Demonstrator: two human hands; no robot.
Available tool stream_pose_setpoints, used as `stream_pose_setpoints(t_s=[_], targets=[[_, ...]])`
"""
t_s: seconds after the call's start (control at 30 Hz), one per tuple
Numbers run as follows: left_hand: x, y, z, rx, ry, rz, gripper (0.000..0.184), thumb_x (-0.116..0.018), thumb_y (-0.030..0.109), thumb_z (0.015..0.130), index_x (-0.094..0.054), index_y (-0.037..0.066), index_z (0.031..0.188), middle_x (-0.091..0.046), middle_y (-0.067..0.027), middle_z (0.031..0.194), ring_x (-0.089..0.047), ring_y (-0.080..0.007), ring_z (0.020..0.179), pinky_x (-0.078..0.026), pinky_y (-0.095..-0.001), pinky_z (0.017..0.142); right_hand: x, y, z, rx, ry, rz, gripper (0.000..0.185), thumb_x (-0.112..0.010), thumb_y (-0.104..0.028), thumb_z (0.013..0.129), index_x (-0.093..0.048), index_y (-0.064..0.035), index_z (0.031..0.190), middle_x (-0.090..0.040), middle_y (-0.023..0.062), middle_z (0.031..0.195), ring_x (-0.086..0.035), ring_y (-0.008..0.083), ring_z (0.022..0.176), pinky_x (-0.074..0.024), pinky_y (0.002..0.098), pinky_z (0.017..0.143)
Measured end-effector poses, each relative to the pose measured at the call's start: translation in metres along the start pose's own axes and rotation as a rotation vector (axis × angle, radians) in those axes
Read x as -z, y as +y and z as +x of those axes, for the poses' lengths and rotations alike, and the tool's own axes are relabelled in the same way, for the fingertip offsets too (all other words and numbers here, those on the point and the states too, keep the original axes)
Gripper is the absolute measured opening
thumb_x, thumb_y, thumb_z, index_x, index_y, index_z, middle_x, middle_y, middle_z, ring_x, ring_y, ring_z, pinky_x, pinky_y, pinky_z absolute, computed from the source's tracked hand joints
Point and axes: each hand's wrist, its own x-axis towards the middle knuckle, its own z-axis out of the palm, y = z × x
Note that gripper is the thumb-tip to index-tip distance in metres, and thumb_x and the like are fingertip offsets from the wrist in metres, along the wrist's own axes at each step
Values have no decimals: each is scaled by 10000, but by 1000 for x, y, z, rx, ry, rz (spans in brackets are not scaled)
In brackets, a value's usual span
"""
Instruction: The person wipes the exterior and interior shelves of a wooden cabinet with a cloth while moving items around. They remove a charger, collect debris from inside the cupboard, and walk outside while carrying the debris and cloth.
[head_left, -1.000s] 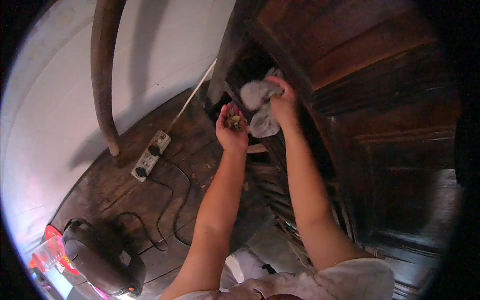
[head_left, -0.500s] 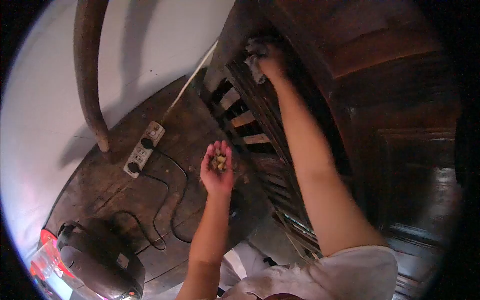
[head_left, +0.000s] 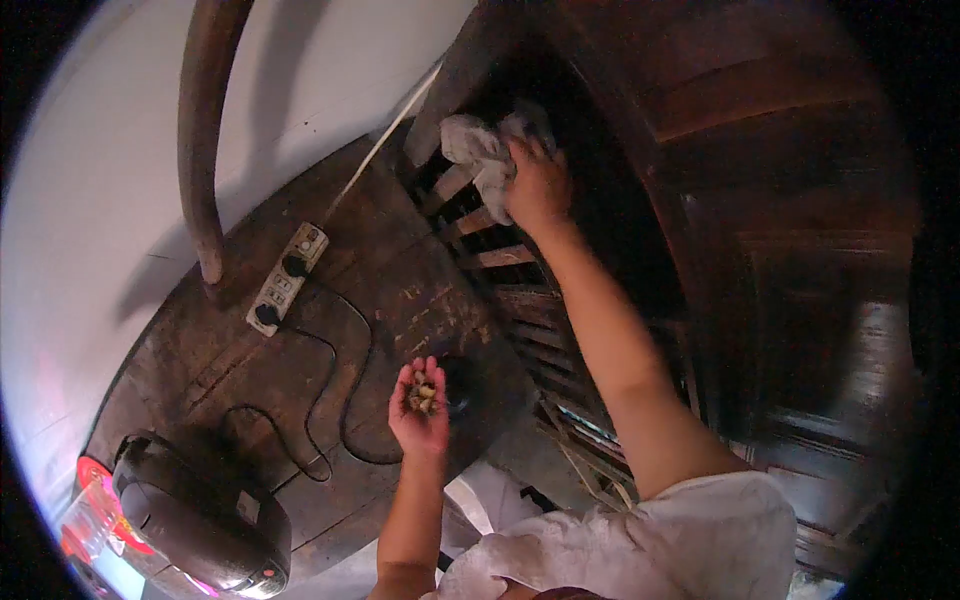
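Observation:
My left hand (head_left: pixel 420 415) is cupped palm up above the dark wooden tabletop (head_left: pixel 225 375). Small yellowish and brown bits (head_left: pixel 422 396), like scraps or crumbs, lie in its palm; their exact kind is unclear. Farther out, my right hand (head_left: pixel 540 185) grips a crumpled greyish-white cloth (head_left: pixel 478 148). The cloth rests against the upper part of a dark slatted wooden frame (head_left: pixel 500 257) beside the table. Pale crumbs or worn marks (head_left: pixel 445 312) show on the tabletop between the left hand and the slats.
A white power strip (head_left: pixel 287 278) with two black plugs lies on the table, its black cord (head_left: pixel 345 420) curling toward me. A dark appliance (head_left: pixel 200 510) stands at lower left by a clear container (head_left: pixel 88 525). A curved wooden post (head_left: pixel 205 150) rises near the wall. Dark panelling (head_left: pixel 780 200) fills the right.
My right hand and the cloth have come nearer, down along the slatted frame, and the cloth shows more fully. My left hand has drawn back toward me, still cupping the bits, uncovering the pale marks.

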Motion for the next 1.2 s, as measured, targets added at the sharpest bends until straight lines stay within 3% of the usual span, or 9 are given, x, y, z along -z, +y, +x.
stream_pose_setpoints(t_s=[0.23,0.37,0.47,0.57,0.73,0.8,1.0,1.1,1.2], targets=[[3,31,-31,-148,81,-8,283,-415,188,861,-531,3,1041,-535,-138,1119,-443,-312,1132,-364,-417,967,87,-29,-69,-168,-511,13,331,-613,-97,672,-625,-196,987,-501,56,1175,-437,381,1064,-399,493,854],[7,44,-59,-157,61,-27,277,-418,186,861,-529,13,1047,-530,-138,1124,-434,-306,1144,-369,-408,965,115,-103,6,341,343,-195,343,-616,-88,637,-641,-234,946,-495,14,1179,-390,337,1092,-301,488,908],[15,52,-77,-148,54,-56,230,-431,158,866,-549,10,997,-540,-138,1109,-441,-310,1134,-366,-426,962,111,-127,77,476,682,-477,388,-638,-111,633,-622,-240,999,-506,48,1142,-369,351,1092,-302,474,901],[25,57,-87,-170,62,-45,215,-447,169,854,-549,21,973,-537,-127,1101,-447,-294,1124,-355,-404,975,62,-90,116,429,345,-422,464,-577,-297,717,-551,-136,1151,-504,162,1177,-389,384,1121,-222,507,983],[39,76,-107,-245,131,-54,208,-442,170,861,-558,20,947,-540,-132,1092,-453,-291,1118,-371,-398,958,-29,-74,78,531,270,-747,223,-547,-208,744,-664,-207,934,-579,89,1015,-367,315,1117,-303,444,898],[43,86,-115,-269,134,-43,211,-443,174,860,-556,23,954,-546,-130,1086,-462,-292,1108,-378,-399,953,-49,-73,65,499,-26,-805,223,-552,-197,728,-663,-161,918,-600,77,987,-376,282,1128,-298,435,899],[53,110,-134,-362,74,-107,203,-437,179,863,-552,34,949,-548,-118,1083,-462,-290,1109,-373,-407,957,-42,-62,72,871,-39,-604,181,-546,-164,707,-658,-112,840,-605,24,995,-389,250,1119,-301,423,885],[45,109,-150,-348,18,-174,197,-429,170,873,-533,31,966,-541,-122,1093,-463,-285,1112,-378,-408,958,-2,-67,52,760,-438,-761,209,-538,-117,729,-658,-91,898,-579,49,1045,-398,271,1125,-280,481,948],[30,113,-159,-336,-74,-230,188,-419,145,880,-530,25,973,-545,-133,1087,-462,-285,1115,-393,-410,953,-7,-34,8,735,-452,-744,178,-544,-122,715,-666,-85,841,-589,57,997,-416,275,1101,-286,474,941]])
